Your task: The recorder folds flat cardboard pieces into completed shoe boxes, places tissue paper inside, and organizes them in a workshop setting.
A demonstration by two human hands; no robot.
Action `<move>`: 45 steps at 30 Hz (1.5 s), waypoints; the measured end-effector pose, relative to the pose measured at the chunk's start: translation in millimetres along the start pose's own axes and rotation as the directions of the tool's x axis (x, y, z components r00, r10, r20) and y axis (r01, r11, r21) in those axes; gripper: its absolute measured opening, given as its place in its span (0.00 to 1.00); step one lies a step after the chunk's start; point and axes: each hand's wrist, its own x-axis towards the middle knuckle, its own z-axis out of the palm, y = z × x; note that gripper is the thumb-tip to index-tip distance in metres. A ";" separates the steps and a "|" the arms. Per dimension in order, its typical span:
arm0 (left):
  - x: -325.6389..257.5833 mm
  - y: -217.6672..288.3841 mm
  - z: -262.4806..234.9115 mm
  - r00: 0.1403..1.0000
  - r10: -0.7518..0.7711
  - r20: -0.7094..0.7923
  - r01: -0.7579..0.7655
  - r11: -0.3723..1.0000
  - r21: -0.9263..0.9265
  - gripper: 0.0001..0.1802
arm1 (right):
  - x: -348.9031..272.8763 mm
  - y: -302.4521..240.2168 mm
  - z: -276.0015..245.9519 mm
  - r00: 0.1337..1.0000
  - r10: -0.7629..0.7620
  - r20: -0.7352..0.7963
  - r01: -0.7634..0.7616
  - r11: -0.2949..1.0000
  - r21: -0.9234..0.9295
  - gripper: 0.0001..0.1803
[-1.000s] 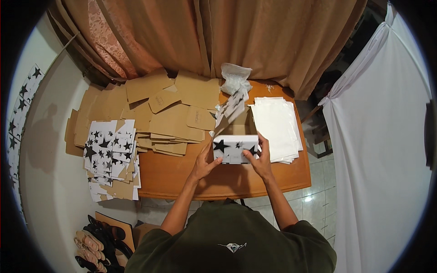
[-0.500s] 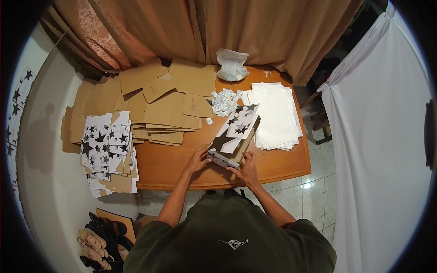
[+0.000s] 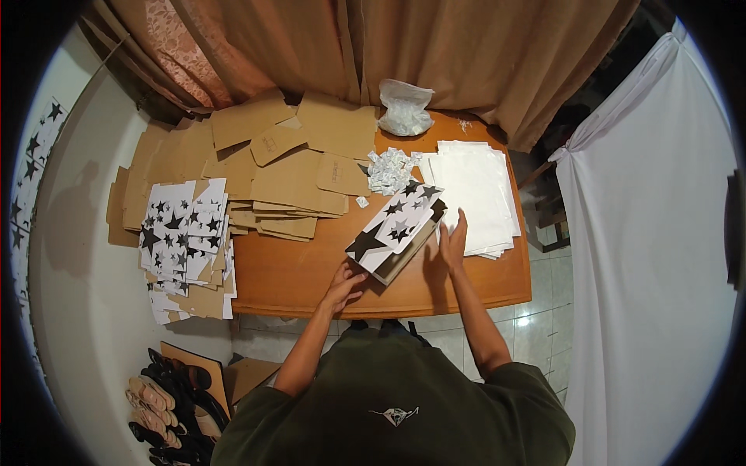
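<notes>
A cardboard box with black stars on white [image 3: 400, 221] sits slantwise on the table, its starred lid partly raised so the brown inside shows along the right. My left hand [image 3: 342, 290] holds the box's near left corner, fingers curled against it. Beside the box's right side, my right hand [image 3: 452, 242] is open, fingers stretched toward the far end and the thumb close to the box. Just beyond the box lies a heap of small white packets [image 3: 390, 171]. A stack of white sheets [image 3: 474, 198] lies to the right of it.
Flat brown cardboard pieces [image 3: 287, 180] cover the table's far left. Starred cardboard pieces [image 3: 175, 241] are piled at the left edge. A clear plastic bag [image 3: 406, 113] stands at the back. Shoes [image 3: 175, 404] lie at lower left; a white curtain [image 3: 645, 233] hangs right.
My right hand has left the box's near right corner and moved up along its right side, opening out. The box has turned slightly, its near end shifting left.
</notes>
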 end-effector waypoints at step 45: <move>98.3 116.6 -77.8 0.767 0.633 0.108 -0.606 0.658 0.446 0.07 | 44.3 0.8 14.0 0.741 0.026 0.671 -0.350 0.868 0.353 0.17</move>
